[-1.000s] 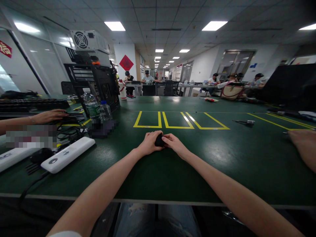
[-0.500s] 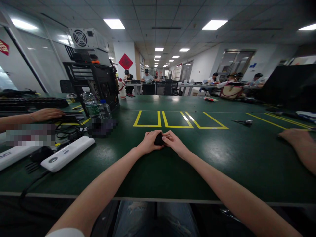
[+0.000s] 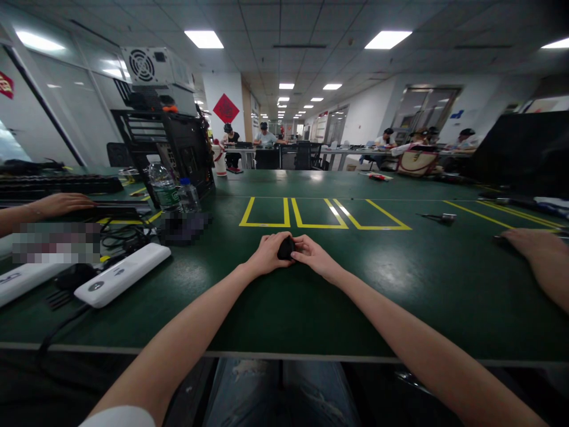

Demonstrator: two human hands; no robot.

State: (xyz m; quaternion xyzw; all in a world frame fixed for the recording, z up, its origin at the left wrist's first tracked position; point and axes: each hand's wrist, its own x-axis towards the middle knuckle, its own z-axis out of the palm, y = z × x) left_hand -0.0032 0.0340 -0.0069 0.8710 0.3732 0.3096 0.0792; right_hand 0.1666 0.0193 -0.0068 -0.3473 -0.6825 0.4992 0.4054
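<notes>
A small black rounded object (image 3: 285, 248) is held between my two hands, just above or on the green tabletop (image 3: 284, 308); its exact kind I cannot make out. My left hand (image 3: 269, 255) wraps round its left side, thumb below and fingers on top. With fingertips and thumb, my right hand (image 3: 312, 255) grips the right side of the same object. Part of it is hidden behind the fingers. Beyond the hands, yellow tape outlines (image 3: 317, 226) mark three box shapes on the table.
At left lie a white power strip (image 3: 124, 274), dark cables and a plastic bottle (image 3: 163, 187) by a black computer case (image 3: 178, 148). Other people's hands rest at far left (image 3: 62, 204) and far right (image 3: 533, 246). A small dark tool (image 3: 444, 219) lies right of the tape.
My right thumb and fingers have shifted slightly on the black object, showing more of it. The other person's hand at left has moved a little leftward.
</notes>
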